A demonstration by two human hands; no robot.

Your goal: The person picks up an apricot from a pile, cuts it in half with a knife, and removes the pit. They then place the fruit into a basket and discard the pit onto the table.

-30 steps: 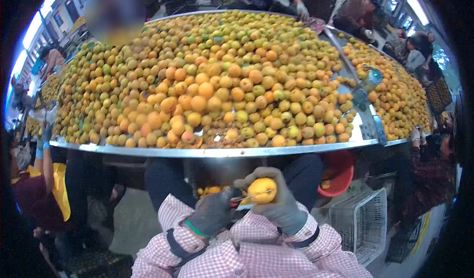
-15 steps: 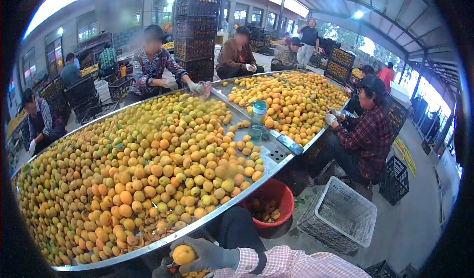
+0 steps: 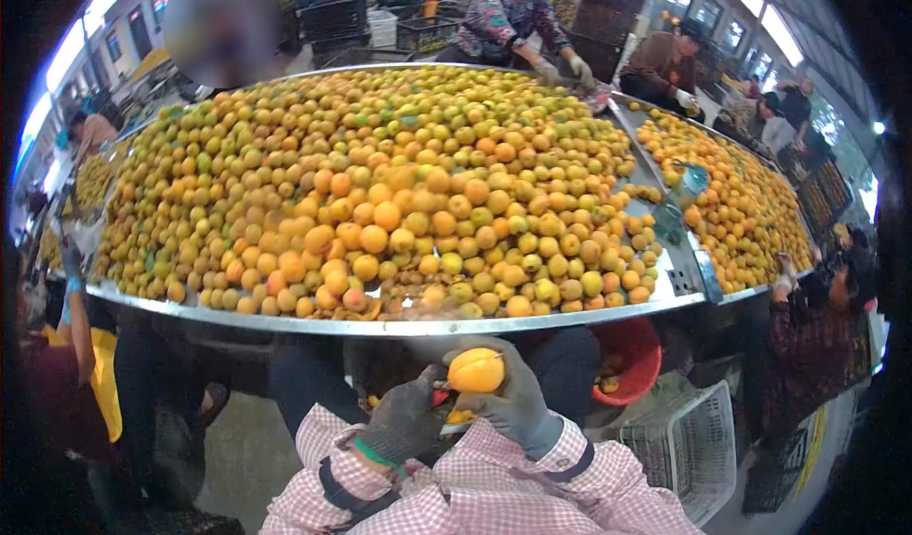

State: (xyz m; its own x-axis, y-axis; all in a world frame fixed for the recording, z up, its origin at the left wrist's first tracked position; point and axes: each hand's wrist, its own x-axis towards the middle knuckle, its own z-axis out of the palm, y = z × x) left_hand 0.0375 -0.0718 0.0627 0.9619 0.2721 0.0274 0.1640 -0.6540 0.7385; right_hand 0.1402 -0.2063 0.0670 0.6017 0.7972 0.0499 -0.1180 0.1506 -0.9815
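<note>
In the head view, my right hand (image 3: 518, 404), in a grey glove, grips a yellow-orange apricot (image 3: 475, 371) with a thin dark line across its upper side. My left hand (image 3: 404, 419), also gloved in grey, is closed just left of the fruit, its fingertips close to the apricot's side. A small red bit shows at those fingers, but what they hold is not clear. Below the apricot is a yellow-orange patch, partly hidden by my hands. Beyond my hands, a metal-rimmed sorting table (image 3: 380, 328) carries a wide heap of apricots (image 3: 370, 202).
Right of my knees is a red tub (image 3: 635, 369) with fruit scraps inside, beside a grey plastic crate (image 3: 701, 449). A blue-green bottle (image 3: 682, 193) stands on the table's metal divider. Co-workers sit around the table; one person's gloved hands (image 3: 560, 69) reach its far edge.
My view has swung left and down, so both hands and sleeves now show near the centre. The apricot remains in my right hand.
</note>
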